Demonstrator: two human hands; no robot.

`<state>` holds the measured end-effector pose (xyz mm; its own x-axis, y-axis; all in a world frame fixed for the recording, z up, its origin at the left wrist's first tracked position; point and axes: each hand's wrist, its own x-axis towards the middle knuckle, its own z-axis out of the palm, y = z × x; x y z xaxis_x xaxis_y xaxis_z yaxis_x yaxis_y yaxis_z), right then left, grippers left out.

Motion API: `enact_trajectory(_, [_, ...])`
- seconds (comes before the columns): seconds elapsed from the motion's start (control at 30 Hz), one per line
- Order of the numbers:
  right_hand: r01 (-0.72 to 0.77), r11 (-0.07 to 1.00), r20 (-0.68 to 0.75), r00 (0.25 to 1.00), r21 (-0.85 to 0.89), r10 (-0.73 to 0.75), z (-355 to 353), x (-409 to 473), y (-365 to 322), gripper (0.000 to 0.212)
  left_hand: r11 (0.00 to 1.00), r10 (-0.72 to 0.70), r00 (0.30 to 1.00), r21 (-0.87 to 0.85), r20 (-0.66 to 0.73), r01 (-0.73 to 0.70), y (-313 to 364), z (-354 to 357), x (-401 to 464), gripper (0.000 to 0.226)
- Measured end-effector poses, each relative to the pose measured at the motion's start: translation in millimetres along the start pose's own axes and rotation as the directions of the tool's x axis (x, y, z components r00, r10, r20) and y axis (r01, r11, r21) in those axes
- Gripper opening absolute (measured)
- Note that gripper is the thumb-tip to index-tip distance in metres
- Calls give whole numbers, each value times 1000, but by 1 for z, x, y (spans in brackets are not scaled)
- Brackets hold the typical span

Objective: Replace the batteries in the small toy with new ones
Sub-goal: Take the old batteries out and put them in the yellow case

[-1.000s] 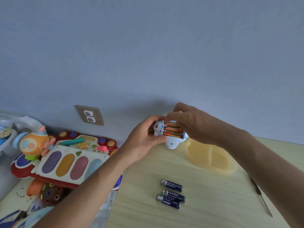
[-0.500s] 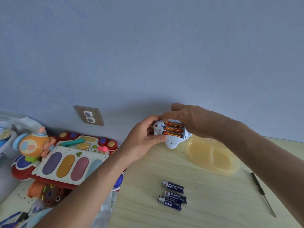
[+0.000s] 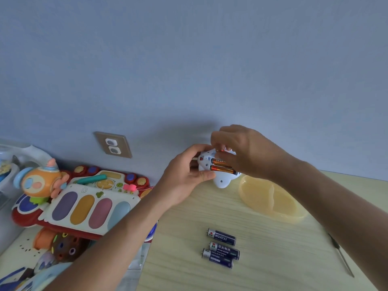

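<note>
A small white toy (image 3: 220,180) is held up above the wooden table (image 3: 262,248), with its battery compartment uncovered. Orange batteries (image 3: 221,170) lie inside it. My left hand (image 3: 184,177) grips the toy's left end. My right hand (image 3: 243,152) reaches over the compartment from the right, fingertips curled onto the topmost battery; whether it is lifted free is hidden. Three dark blue batteries (image 3: 221,247) lie side by side on the table nearer to me.
A yellow translucent divided dish (image 3: 273,198) sits right of the toy. A thin screwdriver (image 3: 341,256) lies at the table's right edge. Colourful toys, among them a keyboard toy (image 3: 88,204), crowd the left. A wall socket (image 3: 113,144) is behind.
My right hand's fingers have curled in over the upper batteries, covering more of the compartment. My left hand and the toy have stayed almost in place.
</note>
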<state>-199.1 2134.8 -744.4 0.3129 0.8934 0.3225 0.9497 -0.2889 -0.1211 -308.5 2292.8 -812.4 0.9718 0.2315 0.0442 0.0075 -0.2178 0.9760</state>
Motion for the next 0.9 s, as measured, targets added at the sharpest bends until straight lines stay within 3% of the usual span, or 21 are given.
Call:
enact_trajectory(0.13, [-169,957,-158,965,235,209,-3,-11,-2,10,1000,12,1000,26,-23,-11,-3,1,0,58])
enact_trajectory(0.2, [-320,846,-224,869,426,442,-9,-20,-3,11,1000,18,999,24,-28,-18,-3,1,0,58])
enact_trajectory(0.27, [-464,705,-184,751,536,634,-17,-34,-4,13,1000,19,1000,13,-23,-18,-4,1,0,58])
enact_trajectory(0.37, [-663,572,-29,641,483,767,-24,-60,-9,15,1000,23,1000,4,-18,-23,-5,1,0,58])
enact_trajectory(0.5, [-784,551,84,594,287,800,-20,-79,-22,17,999,38,999,16,-25,-38,-6,1,-1,57])
enact_trajectory(0.9, [-761,645,0,646,70,763,-1,-88,-30,14,997,50,997,53,-59,-47,-4,3,-4,57])
